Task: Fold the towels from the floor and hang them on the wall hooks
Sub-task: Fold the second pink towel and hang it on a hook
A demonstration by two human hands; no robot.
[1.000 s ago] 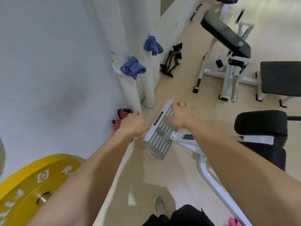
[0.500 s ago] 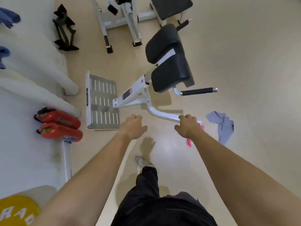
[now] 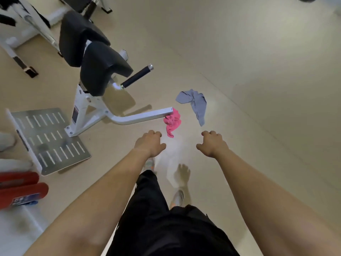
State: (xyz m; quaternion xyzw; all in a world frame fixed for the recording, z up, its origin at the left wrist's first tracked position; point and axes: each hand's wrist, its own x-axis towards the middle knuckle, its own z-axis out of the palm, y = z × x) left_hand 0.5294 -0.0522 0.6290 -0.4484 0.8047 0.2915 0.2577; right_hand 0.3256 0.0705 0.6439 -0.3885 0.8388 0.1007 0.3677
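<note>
Two crumpled towels lie on the beige floor ahead of me. A pink towel point(image 3: 172, 121) sits against the end of a white machine leg. A grey-blue towel point(image 3: 194, 103) lies just right of it. My left hand point(image 3: 150, 144) hovers below the pink towel, fingers loosely curled, holding nothing. My right hand point(image 3: 212, 145) hangs to the right, below the grey-blue towel, also loosely curled and holding nothing. Neither hand touches a towel. No wall hooks are in view.
A white gym machine with black pads point(image 3: 96, 58) and a black handle point(image 3: 137, 76) stands at the left, its metal foot plate point(image 3: 49, 137) on the floor. Red fire extinguishers point(image 3: 20, 191) lie at the far left. Open floor stretches to the right.
My view has swung from the wall with hung blue towels round to the floor. The pink and grey-blue towels have come closer. Both hands stay empty and have spread apart.
</note>
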